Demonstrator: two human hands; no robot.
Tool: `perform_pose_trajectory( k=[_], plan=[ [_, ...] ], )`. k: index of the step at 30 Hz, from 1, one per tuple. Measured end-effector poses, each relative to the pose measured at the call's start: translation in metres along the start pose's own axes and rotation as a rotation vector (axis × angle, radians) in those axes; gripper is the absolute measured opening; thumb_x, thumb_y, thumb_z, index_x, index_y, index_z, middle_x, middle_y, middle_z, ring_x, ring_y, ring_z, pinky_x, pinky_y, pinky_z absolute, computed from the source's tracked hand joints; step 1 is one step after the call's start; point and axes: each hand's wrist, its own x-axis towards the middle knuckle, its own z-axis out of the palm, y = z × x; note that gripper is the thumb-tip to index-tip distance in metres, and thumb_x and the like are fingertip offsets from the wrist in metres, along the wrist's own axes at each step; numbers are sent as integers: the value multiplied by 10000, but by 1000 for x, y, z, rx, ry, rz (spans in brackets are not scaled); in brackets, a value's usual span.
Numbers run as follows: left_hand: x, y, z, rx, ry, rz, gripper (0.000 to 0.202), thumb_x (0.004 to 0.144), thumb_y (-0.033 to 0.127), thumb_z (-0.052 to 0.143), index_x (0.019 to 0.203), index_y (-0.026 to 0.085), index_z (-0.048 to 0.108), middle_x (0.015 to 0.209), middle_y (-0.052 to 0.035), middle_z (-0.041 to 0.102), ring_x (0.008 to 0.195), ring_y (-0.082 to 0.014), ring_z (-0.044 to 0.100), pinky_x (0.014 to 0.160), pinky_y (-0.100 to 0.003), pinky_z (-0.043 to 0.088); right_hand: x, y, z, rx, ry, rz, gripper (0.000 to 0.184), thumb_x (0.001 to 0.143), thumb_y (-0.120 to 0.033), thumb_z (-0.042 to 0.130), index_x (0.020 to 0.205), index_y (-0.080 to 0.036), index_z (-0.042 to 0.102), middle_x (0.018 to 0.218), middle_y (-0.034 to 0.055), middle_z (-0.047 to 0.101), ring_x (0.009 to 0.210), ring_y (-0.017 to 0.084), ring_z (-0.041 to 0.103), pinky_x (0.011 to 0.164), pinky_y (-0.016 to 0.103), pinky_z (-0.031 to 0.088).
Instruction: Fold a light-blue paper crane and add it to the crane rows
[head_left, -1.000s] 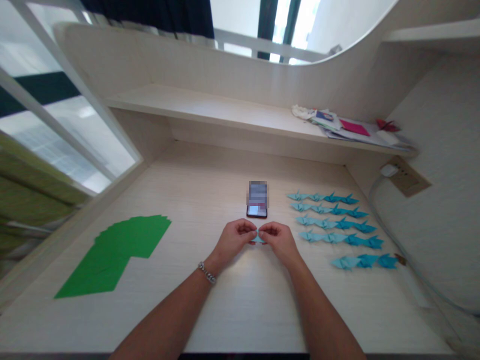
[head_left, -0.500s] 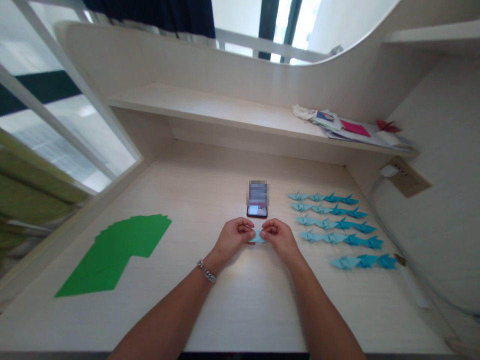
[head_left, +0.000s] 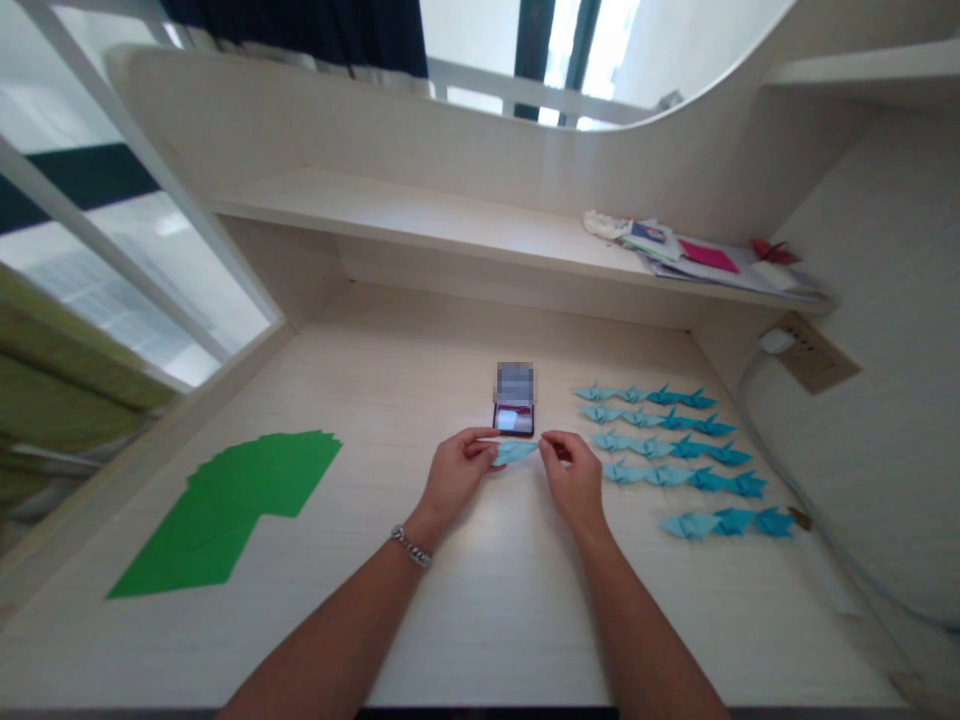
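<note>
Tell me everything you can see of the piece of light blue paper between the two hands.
The light blue folded paper is small and slim, tapering to a point on the right, with faint crease-like lines. It lies lengthwise from left to right, just on the near side of the phone. The left hand holds its left end, hiding part of it; the right hand pinches its pointed end. Whether it touches the desk I cannot tell.

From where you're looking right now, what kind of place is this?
Probably a study nook in someone's room: there's a pale desktop, a shelf above it, and a wall socket.
</note>
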Motion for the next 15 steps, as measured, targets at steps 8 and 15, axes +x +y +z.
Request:
perform_pose_trajectory(
  k=[8,15],
  plan=[
    [-10,-3,9,220,31,220,282,780,298,624,1011,137,641,991,-99,688,911,-201,649,854,-351,517,-15,-7,19,106,-173,4,290,823,-327,549,1054,-197,666,1000,86,656,852,190,615,711,286,503],
    [-16,1,13,388,-36,311,251,842,295,538,1020,175,668,1052,-78,675,962,-188,622,888,-326,477,-8,4,20,274,-211,153,309,760,-378,622,989,-180,683,936,68,697,818,201,631,731,301,498]
  ],
)
